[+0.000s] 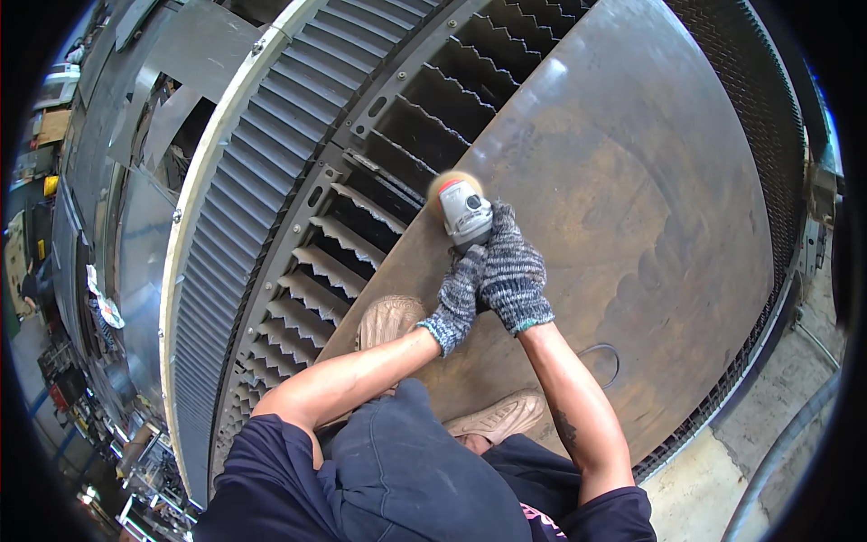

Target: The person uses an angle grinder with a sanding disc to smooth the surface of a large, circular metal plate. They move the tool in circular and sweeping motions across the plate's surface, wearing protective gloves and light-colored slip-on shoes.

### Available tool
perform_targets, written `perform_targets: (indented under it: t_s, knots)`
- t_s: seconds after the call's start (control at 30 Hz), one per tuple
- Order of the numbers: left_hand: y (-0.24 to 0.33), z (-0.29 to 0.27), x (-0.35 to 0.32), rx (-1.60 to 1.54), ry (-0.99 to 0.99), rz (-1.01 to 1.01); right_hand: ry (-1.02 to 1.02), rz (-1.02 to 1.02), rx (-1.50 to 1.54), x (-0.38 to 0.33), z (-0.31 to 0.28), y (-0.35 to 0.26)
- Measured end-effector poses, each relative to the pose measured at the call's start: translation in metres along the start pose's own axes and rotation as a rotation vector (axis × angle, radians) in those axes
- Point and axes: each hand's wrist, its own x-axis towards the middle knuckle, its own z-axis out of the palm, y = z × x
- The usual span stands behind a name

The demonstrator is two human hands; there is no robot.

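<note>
Grinder (468, 219): grey-bodied, held over the straight left edge of the metal plate (704, 235)
Disc (442, 187): tan, blurred, overlapping that edge; contact cannot be told
Left hand (458, 294): in a speckled knit glove, wrapped around the grinder's rear
Right hand (513, 275): gloved alike, clasping the grinder just beside the left; fingertips partly hidden
Slats (307, 298): zigzag-edged, in a row left of the plate
Cable (618, 366): dark loop near the right forearm

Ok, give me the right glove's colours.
Right glove: mottled dark grey and white, green at the cuff; best in the head view.
</note>
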Motion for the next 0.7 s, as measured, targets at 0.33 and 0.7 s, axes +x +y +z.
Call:
perform_targets:
  t_s: [0.33,0.7]
  knots:
    - [0.056,0.055,-0.064,0.513,0.335,-0.051,-0.025,-0.095,0.052,-0.028,0.025,-0.001]
    - [0.071,0.099,0.012,0.69,0.175,-0.06,0.103,0.078,0.036,0.02,-0.024,-0.008]
